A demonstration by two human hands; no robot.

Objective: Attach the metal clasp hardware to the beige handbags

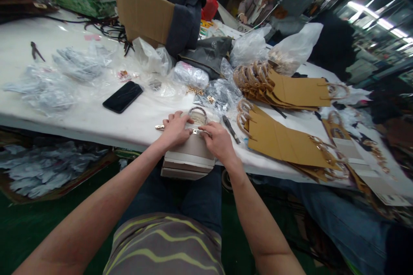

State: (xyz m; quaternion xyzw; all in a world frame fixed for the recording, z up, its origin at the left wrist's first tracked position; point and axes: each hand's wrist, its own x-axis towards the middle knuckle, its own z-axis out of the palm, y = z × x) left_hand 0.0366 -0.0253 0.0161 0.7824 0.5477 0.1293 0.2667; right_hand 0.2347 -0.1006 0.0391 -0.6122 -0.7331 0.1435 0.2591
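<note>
A beige bag piece [190,145] with a rounded handle [200,110] lies at the table's front edge, over a stack of pale boxes or panels [187,171] whose kind I cannot tell. A small silver metal fitting [195,131] sits across it between my hands. My left hand [177,129] is closed, its fingertips pressing on the piece at the fitting's left end. Past its knuckles sticks out a shiny metal end [159,127], partly hidden. My right hand [218,139] pinches at the fitting's right end. What lies under the fingers is hidden.
Mustard bag panels with handles [277,135] lie to the right. Nearer are a black tool [231,129], a phone [123,96] and loose gold hardware [195,90]. Plastic bags [41,88] and a cardboard box [145,8] stand behind. A person [258,6] sits across.
</note>
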